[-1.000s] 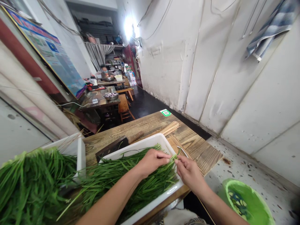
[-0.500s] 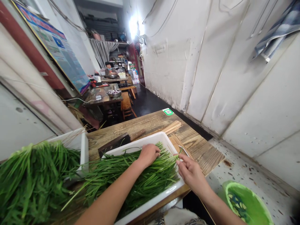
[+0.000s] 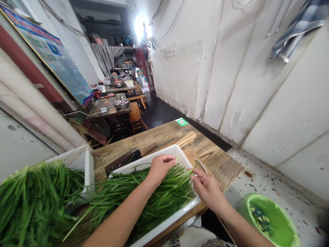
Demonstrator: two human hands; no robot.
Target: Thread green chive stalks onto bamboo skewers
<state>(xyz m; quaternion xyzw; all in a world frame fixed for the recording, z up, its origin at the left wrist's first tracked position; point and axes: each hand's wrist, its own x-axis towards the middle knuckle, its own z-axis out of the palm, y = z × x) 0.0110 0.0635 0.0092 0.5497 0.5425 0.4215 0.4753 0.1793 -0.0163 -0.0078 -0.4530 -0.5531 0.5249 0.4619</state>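
Long garlic chives (image 3: pixel 154 195) fill a white plastic tray (image 3: pixel 177 149) on the wooden table, pale stem ends toward the right. Above these stems is my left hand (image 3: pixel 160 168), thumb and fingers pinched together; what they hold, if anything, is too small to make out. At the tray's right edge, my right hand (image 3: pixel 207 185) is closed on pale chive ends between thumb and fingers. A short green piece sticks up just above its fingertips. Thin bamboo skewers (image 3: pixel 187 138) lie on the table beyond the tray, with more beside my right hand.
A cleaver (image 3: pixel 123 161) lies behind the tray. At left, a second white tray (image 3: pixel 89 168) is heaped with chives (image 3: pixel 38 195). A green bucket (image 3: pixel 272 219) stands on the floor at right. Farther back, a person (image 3: pixel 115 79) sits at a table.
My left hand has lifted slightly off the chives, its fingers now pinched. My right hand stays at the stem ends. The whole view has shifted a little.
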